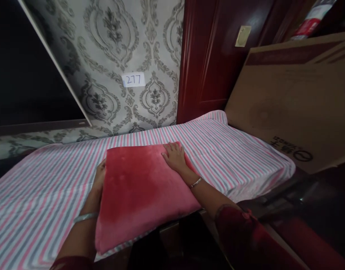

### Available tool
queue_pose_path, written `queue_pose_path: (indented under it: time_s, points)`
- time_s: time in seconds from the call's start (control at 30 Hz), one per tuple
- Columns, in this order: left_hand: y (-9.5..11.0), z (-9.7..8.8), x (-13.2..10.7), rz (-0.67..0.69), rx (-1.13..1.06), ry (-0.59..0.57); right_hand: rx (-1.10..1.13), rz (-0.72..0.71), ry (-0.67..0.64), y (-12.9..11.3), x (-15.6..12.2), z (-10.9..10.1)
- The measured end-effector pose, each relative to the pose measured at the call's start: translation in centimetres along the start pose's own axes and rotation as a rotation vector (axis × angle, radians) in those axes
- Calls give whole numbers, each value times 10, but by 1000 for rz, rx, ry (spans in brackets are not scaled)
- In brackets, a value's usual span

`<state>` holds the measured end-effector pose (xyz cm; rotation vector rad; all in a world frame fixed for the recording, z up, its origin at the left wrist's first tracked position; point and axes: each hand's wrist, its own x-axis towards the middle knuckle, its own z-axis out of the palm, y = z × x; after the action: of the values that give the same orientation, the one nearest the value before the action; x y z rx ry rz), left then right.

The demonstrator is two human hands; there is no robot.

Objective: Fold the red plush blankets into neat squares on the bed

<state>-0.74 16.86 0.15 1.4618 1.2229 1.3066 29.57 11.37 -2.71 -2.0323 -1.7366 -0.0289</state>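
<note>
A square red plush cushion lies on a striped cloth, its near edge reaching the front edge of the table. Its pile looks darker red on the left and lighter pink to the right and front. My left hand is at the cushion's left side, fingers bent against the edge and partly hidden by it. On the far right corner, my right hand rests flat, fingers spread on the plush.
The table is covered by a pink, grey and white striped cloth. A large cardboard box stands at the right, with a bottle above it. A dark screen is at the left. A paper marked 277 is on the patterned wall.
</note>
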Motion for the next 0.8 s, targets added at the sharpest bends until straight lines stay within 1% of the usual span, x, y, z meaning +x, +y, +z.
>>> queue_pose_path:
  time_s: [0.17, 0.33, 0.43, 0.5, 0.6, 0.7, 0.8]
  points:
    - [2, -1, 7, -12, -41, 40, -7, -8, -9, 2, 0, -1]
    - [0, -3, 6, -60, -54, -55, -12, 1, -20, -1, 1, -4]
    - [-1, -3, 4, -90, -85, -45, 25, 14, -85, 4, 9, -11]
    - [-2, -2, 4, -88, -77, -29, 141, 58, -87, 16, 15, -19]
    - [-3, -3, 5, -69, -59, -23, 324, 180, -21, 42, 17, -32]
    - [-4, -5, 6, -72, -65, -40, 371, 283, 8, 67, 7, -40]
    - [-4, -6, 4, -132, -107, -46, 436, 353, 1, 82, -6, -41]
